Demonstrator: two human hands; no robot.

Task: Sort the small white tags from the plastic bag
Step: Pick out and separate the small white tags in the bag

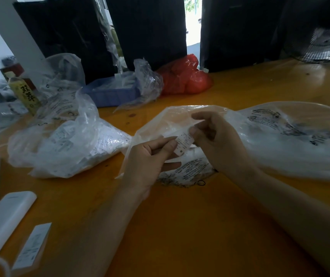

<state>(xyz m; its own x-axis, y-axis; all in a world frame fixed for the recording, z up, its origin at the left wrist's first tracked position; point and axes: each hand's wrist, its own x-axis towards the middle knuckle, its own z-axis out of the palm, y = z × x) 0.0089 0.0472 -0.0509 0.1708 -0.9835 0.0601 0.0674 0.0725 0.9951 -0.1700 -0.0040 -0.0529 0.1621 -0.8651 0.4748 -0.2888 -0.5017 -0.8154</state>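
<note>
At the centre of the orange wooden table (180,226), the person's left hand (148,156) and right hand (218,140) together pinch one small white printed tag (184,142), left fingertips on its near edge, right fingertips on its far edge, just above a clear crumpled plastic bag (172,120) lying beneath both hands. A second clear bag stuffed with white tags (64,144) lies at nine o'clock. A blue plastic tray (112,95) sits at eleven o'clock, a red plastic bag (184,76) at twelve, and a white rectangular device (2,220) at seven.
</note>
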